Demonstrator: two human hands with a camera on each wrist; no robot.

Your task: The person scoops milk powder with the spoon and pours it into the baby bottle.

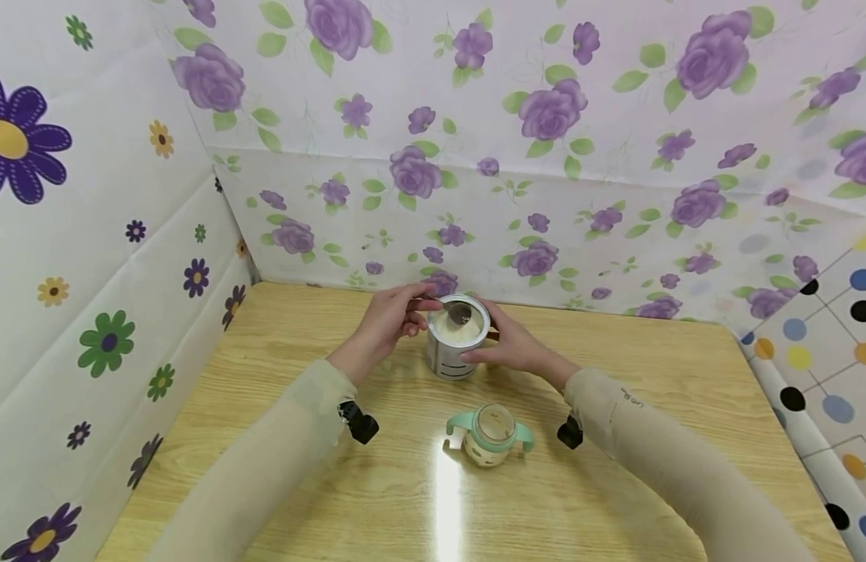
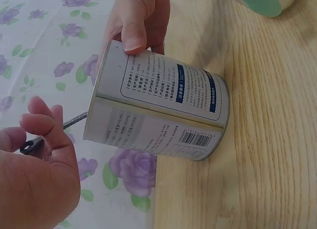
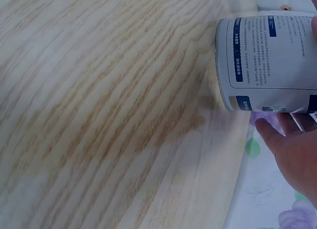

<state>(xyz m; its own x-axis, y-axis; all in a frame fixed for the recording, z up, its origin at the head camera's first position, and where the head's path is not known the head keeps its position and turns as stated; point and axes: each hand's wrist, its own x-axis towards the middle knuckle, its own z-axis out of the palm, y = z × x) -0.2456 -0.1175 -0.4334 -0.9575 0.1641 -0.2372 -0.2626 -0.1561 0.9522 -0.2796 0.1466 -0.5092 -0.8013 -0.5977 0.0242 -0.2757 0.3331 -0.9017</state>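
Note:
A metal can point(image 1: 450, 361) of pale powder stands upright on the table with its top off, near the back edge. My left hand point(image 1: 390, 321) pinches the handle of a spoon point(image 1: 460, 313), whose bowl is inside the can's mouth, at the powder. In the left wrist view the spoon's dark handle point(image 2: 75, 121) runs from between my fingers behind the can's rim. My right hand point(image 1: 511, 343) grips the can's side, thumb on the near face and fingers around the far side. The printed label of the can point(image 3: 272, 65) fills the right wrist view's upper right.
A small cup point(image 1: 486, 454) with two mint-green handles stands on the wooden table point(image 1: 615, 437), nearer to me than the can. A floral cloth wall point(image 1: 475, 195) rises behind the table's back edge. Patterned sheets flank both sides.

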